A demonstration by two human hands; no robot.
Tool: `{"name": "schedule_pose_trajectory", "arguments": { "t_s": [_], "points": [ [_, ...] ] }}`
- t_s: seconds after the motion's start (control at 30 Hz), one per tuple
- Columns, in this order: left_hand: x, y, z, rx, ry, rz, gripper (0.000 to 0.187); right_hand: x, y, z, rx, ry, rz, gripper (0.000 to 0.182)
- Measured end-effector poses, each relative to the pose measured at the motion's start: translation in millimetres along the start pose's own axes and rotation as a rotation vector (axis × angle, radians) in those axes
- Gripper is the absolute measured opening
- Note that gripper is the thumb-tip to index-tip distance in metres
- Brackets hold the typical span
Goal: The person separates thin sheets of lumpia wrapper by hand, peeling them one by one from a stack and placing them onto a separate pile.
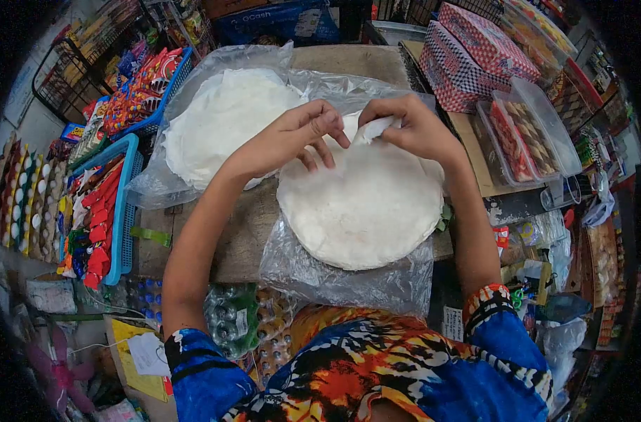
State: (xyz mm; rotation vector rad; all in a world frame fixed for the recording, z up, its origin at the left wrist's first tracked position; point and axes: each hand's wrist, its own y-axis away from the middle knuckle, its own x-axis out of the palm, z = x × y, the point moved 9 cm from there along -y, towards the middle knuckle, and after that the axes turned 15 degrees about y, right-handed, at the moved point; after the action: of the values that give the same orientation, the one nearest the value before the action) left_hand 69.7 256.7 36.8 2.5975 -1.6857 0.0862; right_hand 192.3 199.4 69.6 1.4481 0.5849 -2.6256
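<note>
White sheet (379, 129) in right hand (413, 128) (tabletop (249, 235) beyond stack's (363, 207) left edge)

Clock centering on near sheet stack (363, 211), 12 pointing away from you. Near sheet stack lying before you on plastic bag (398, 285), bag resting on table (257, 218). At 10, far sheet stack (222, 126) lying on second bag (148, 179); beyond, farther basket (176, 81) holding snack packs (148, 81). At 9, nearer basket (129, 211) holding packets (99, 218), egg trays (25, 197) standing farther out. At 1, boxes (443, 67) sitting; at 2, container (563, 151) sitting nearer you. At 8, fan (61, 373) sitting well apart from table.
</note>
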Motion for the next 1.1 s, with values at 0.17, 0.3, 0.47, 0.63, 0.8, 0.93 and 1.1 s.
{"name": "schedule_pose_trajectory", "arguments": {
  "t_s": [0.17, 0.3, 0.47, 0.63, 0.8, 0.93, 1.1],
  "points": [
    [26.0, 8.2, -20.7, 0.370, -0.499, -0.012, 0.047, -11.0, 6.5, 31.8, 0.120, -0.043, -0.022, 0.031],
    [35.5, 5.9, 2.7, -0.007, -0.162, 0.242, 0.024, -17.0, 21.8, 59.9, -0.035, 0.008, -0.134, 0.029],
    [40.4, 17.2, -8.9, 0.103, -0.207, 0.516, 0.026, -16.3, 67.8, 19.2, 0.187, 0.249, 0.016, 0.040],
    [58.6, 17.0, 0.8, -0.001, -0.354, 0.430, 0.042, -17.0, 108.2, 34.1, 0.339, 0.142, -0.092, 0.019],
    [91.3, 19.9, -6.2, 0.438, -0.404, 0.224, 0.061, -8.3, 116.9, 83.8, 0.184, 0.267, -0.241, 0.014],
    [116.6, 26.0, 6.4, 0.500, -0.679, 0.371, 0.042, 8.7, 116.5, 103.9, 0.049, 0.213, -0.140, 0.013],
    [114.6, 28.1, 11.1, 0.371, -0.495, 0.531, 0.043, -4.6, 134.8, 11.4, 0.346, -0.067, -0.193, 0.026]
  ]
}}
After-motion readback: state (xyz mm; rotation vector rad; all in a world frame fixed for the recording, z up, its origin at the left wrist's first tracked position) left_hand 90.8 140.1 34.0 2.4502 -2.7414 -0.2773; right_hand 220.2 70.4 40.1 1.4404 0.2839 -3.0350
